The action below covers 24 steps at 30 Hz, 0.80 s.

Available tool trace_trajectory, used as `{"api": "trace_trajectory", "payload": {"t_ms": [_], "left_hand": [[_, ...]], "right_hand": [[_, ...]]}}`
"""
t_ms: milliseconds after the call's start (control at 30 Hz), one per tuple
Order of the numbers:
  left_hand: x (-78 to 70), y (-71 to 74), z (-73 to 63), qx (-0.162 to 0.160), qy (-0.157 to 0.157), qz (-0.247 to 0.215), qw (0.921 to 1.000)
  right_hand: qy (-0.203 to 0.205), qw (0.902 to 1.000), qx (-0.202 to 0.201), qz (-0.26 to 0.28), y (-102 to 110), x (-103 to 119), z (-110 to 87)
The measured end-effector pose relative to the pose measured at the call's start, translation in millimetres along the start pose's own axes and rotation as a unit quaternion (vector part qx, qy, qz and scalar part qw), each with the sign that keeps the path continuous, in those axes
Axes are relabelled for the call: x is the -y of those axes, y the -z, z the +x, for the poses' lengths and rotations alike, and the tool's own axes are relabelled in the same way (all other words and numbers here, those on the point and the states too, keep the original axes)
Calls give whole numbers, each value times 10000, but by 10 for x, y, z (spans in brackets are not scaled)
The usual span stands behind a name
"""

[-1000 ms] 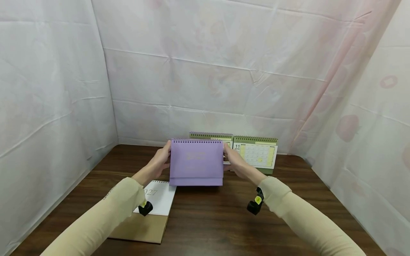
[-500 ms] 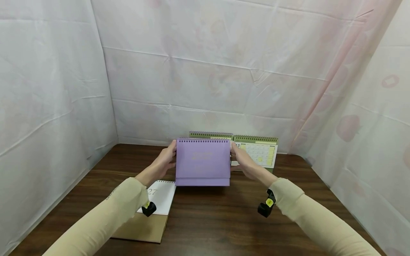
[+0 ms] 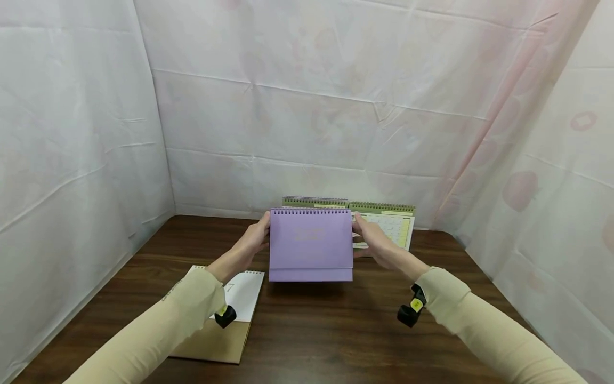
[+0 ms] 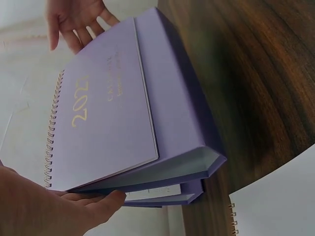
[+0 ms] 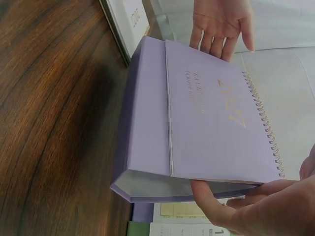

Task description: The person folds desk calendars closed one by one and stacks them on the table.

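Note:
A purple desk calendar [image 3: 310,245] with a spiral top and gold "2027" lettering is held upright between both hands, slightly above the table with a shadow beneath. My left hand [image 3: 247,246] grips its left side edge, fingers reaching behind the front cover. My right hand [image 3: 379,245] grips the right side edge likewise. In the left wrist view the purple calendar [image 4: 106,113] shows its hollow stand from the side. The right wrist view shows my right hand [image 5: 275,206] with a fingertip against the cover's edge. Parts of the fingers are hidden behind the calendar.
A white calendar [image 3: 247,293] on a kraft-brown stand is at the left, partly under the left sleeve. Behind the purple one stand two green-topped calendars, one mostly hidden [image 3: 314,201] and one at the right [image 3: 398,226]. A pale curtain [image 3: 307,106] encloses the wooden table [image 3: 336,336].
Both hands have carried the purple calendar to the right, in front of the green-topped calendars, covering more of the right one. The white calendar stays put.

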<state>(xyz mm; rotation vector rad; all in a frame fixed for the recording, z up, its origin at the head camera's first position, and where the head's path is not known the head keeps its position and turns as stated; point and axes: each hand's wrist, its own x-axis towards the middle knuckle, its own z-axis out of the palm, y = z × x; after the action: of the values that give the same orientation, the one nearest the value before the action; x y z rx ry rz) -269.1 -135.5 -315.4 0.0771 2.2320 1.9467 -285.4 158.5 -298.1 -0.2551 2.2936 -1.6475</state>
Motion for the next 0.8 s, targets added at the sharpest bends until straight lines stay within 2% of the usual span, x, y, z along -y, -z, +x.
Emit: {"api": "trace_trajectory", "payload": {"t_ms": [267, 533, 800], "left_hand": [[-25, -47, -67, 14, -139, 10, 9999], [-52, -82, -105, 6, -73, 209, 9998], [3, -126, -124, -74, 56, 537, 9985]], "right_hand": [[-191, 9998, -70, -18, 75, 52, -67], [-468, 9989, 9, 44, 152, 101, -112], [-823, 9965, 48, 163, 204, 62, -82]]}}
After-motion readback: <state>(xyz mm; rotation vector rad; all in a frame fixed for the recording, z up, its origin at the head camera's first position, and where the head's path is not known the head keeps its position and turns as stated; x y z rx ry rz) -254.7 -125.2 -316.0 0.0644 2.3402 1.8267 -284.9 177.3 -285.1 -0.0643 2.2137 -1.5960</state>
